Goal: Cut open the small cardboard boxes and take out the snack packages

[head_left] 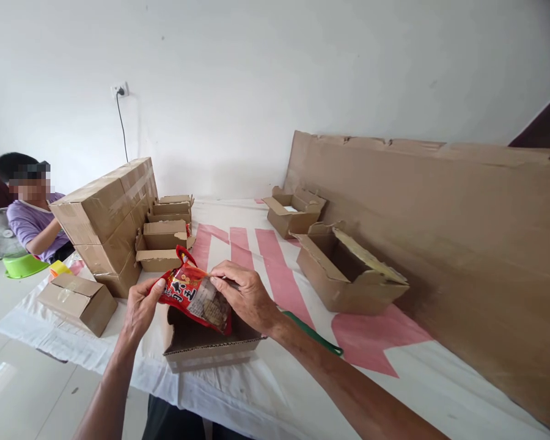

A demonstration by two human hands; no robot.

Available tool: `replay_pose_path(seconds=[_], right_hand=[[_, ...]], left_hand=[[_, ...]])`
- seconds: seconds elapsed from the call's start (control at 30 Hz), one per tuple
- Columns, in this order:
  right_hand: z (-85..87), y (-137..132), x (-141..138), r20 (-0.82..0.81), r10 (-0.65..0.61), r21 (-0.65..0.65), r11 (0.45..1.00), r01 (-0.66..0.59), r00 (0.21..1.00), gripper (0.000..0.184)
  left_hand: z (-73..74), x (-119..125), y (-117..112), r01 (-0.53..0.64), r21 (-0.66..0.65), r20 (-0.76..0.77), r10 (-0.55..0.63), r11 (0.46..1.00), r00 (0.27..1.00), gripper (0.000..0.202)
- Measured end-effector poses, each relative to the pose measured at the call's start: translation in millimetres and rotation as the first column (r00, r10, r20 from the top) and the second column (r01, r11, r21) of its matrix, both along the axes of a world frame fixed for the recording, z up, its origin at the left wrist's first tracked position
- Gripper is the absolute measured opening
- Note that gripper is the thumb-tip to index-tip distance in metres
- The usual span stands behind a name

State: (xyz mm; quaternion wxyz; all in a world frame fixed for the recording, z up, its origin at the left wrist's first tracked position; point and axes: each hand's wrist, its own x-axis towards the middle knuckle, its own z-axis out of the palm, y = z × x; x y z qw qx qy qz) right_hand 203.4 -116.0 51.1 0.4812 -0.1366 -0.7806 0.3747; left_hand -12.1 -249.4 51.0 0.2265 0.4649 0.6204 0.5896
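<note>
The left hand and right hand each had a closed grip on the packet, held just above the open box at the counter edge and not yet inside. Taped boxes were stacked on the left, and spare boxes lay open on the right.

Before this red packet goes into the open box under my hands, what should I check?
1. Grip on the red packet: ok, left hand and right hand both hold it.
2. Packet over the open box: ok, flaps open.
3. Room inside the box: cannot tell, the packet hides it.
4. Box well back from the table edge: not ok, it sits close to the edge.
5. Packet sealed: cannot tell.
</note>
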Motion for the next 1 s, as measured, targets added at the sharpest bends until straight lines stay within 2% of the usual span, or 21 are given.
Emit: replay_pose_path(seconds=[0.1, 0.2, 0.23, 0.3, 0.37, 0.4, 0.5, 0.63, 0.8, 0.93, 1.0], right_hand=[[-2.5, -0.1, 2.8, 0.050, 0.035, -0.047, 0.998, -0.033, 0.998, 0.020], [-3.1, 3.1, 7.4, 0.140, 0.117, -0.215, 0.973, -0.086, 0.983, 0.017], [-2.8, 4.5, 8.2, 0.152, 0.156, -0.287, 0.952, -0.107, 0.976, 0.023], [-1.5, 7.5, 7.9, 0.122, 0.223, -0.398, 0.904, -0.158, 0.967, 0.046], [0.7, 10.3, 5.2, 0.057, 0.261, -0.440, 0.873, -0.211, 0.964, 0.064], [1.7, 11.7, 3.2, 0.029, 0.271, -0.450, 0.863, -0.229, 0.962, 0.066], [2.5, 16.1, -2.9, -0.037, 0.259, -0.518, 0.821, -0.240, 0.965, 0.059], [-4.8, 22.3, -8.4, -0.129, 0.176, -0.614, 0.759, -0.218, 0.976, 0.058], [-16.2, 27.2, -5.5, -0.100, 0.117, -0.652, 0.742, -0.154, 0.988, 0.057], [-18.3, 25.8, 1.6, 0.014, 0.227, -0.626, 0.761, -0.168, 0.974, 0.060], [-18.2, 23.8, 2.3, 0.056, 0.238, -0.621, 0.769, -0.152, 0.970, 0.064]], left_hand=[[1.2, -0.8, 12.3, -0.047, 0.029, 0.034, 0.046, 0.998, 0.998, 0.059], [5.7, 0.5, 22.4, -0.060, 0.061, 0.070, 0.056, 0.996, 0.996, 0.058], [8.1, 1.5, 25.4, -0.046, 0.061, 0.086, 0.041, 0.997, 0.995, 0.058], [13.2, 4.2, 31.6, -0.010, 0.051, 0.109, 0.004, 0.999, 0.994, 0.058], [17.0, 7.5, 38.3, 0.033, 0.039, 0.107, -0.037, 0.999, 0.994, 0.059], [18.0, 8.9, 41.8, 0.057, 0.034, 0.096, -0.060, 0.998, 0.994, 0.060], [16.8, 11.6, 52.4, 0.120, 0.030, 0.072, -0.122, 0.992, 0.990, 0.061], [10.3, 12.7, 63.9, 0.112, 0.050, 0.124, -0.117, 0.992, 0.985, 0.060], [8.8, 16.7, 72.9, 0.075, 0.073, 0.166, -0.086, 0.995, 0.982, 0.061], [16.6, 15.6, 79.3, 0.046, 0.094, 0.094, -0.054, 0.995, 0.994, 0.061], [20.9, 13.0, 83.2, 0.044, 0.097, 0.076, -0.052, 0.994, 0.996, 0.061]])
